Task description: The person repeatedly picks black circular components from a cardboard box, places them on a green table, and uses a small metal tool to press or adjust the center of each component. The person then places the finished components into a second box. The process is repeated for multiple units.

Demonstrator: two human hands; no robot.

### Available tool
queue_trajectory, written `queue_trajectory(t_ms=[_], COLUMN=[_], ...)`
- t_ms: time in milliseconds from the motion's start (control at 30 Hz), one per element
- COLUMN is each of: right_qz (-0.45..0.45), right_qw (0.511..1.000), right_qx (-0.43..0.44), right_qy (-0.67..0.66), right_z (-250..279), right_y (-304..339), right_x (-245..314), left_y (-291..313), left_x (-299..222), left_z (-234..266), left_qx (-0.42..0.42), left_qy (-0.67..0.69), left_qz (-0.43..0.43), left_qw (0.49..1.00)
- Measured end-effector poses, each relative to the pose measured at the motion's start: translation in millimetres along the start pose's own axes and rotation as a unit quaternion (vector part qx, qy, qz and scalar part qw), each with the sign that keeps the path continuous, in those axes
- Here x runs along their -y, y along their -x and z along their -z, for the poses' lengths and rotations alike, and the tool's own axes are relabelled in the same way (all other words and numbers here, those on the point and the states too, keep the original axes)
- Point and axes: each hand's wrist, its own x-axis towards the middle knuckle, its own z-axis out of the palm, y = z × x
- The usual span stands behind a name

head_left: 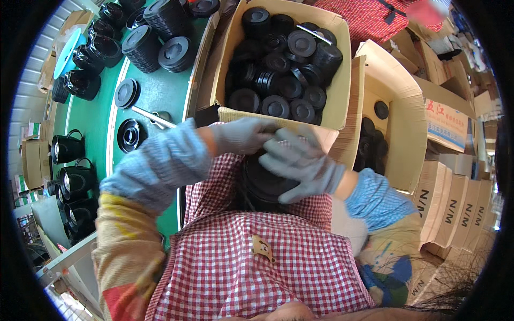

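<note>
Glossy black handled vessels (75,179): in a row along the far left of the green surface (99,139), with more dark vessels grouped toward the top.
Turquoise round plastic basin (68,53): tilted, beside the upper vessels.
Flat round black lids (126,92): lying on the surface, with a pale straight rod (151,116) running from near them toward the left blue sleeve cover (163,160).
Round black ringed part (130,135): on the surface, just beside that sleeve cover.
Stacks of round black plastic lids (140,48): toward the back of the surface.
Left hand (243,136): grey-gloved, fingers bent and meeting the right hand's fingers; what they pinch cannot be told.
Large round black piece (265,179): below both hands, over the lap, against the red-and-white checked apron (262,273).
Open cardboard box (297,124): just beyond the hands, heaped with round black parts (289,85), a shiny straight rod (315,33) across the top.
Right hand (302,163): grey-gloved, thumb apart from its fingers, over the black piece; whether it grips cannot be told.
Second cardboard box (404,136): fewer round black parts inside.
Brown cartons (450,208): standing side by side at far right.
</note>
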Motion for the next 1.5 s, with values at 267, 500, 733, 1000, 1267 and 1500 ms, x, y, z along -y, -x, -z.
queue_trajectory(t_ms=[267, 500, 733, 1000, 1267, 1500], right_qz=[0.072, 0.074, 0.187, 0.109, 0.059, 0.103], right_qw=[0.988, 0.988, 0.962, 0.989, 0.98, 0.99], right_qx=[-0.137, -0.086, -0.187, -0.096, 0.009, -0.08], right_qy=[-0.021, -0.107, -0.07, -0.024, -0.188, -0.054], right_z=[-1, -5, -50, -27, -61, -27], right_y=[-68, -33, -38, -49, -29, -46], right_x=[56, 9, 2, 36, -27, 27], left_y=[-65, -25, -65, -32, -5, -35], left_x=[-24, -26, 58, -12, -25, 22], left_z=[-22, -21, -6, -21, -9, -21], left_qx=[0.02, 0.026, 0.115, 0.026, 0.001, 0.077], left_qy=[-0.459, -0.264, -0.218, -0.292, -0.105, -0.145], left_qz=[0.037, 0.064, -0.128, 0.089, 0.016, 0.067], left_qw=[0.888, 0.962, 0.961, 0.952, 0.994, 0.984])
